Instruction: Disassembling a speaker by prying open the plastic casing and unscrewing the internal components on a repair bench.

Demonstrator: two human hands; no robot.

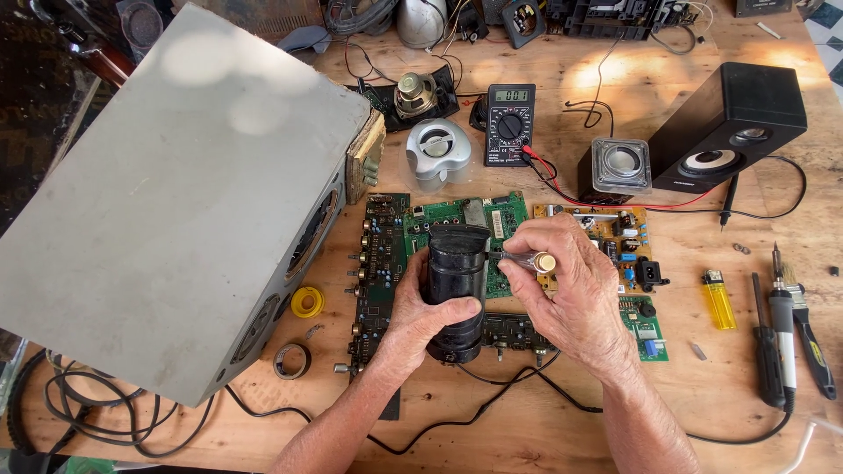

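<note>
Left hand [421, 320] wrapped round black cylinder [455, 290], held upright over green circuit boards [457, 215] near table centre. Right hand [571, 290] pinched on small clear-handled tool [531, 260], tip at cylinder's open top; contents hidden.

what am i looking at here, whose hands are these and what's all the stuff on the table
One picture, from a camera worn on a person's head, looking down at their own two bare hands over a wooden table. The left hand has its grip round a black cylinder. The right hand pinches a small clear tube with a gold end against the cylinder's side. Beneath lie circuit boards. Around them: a big grey speaker box, a meter, a black speaker, a yellow lighter and a soldering iron.
</note>
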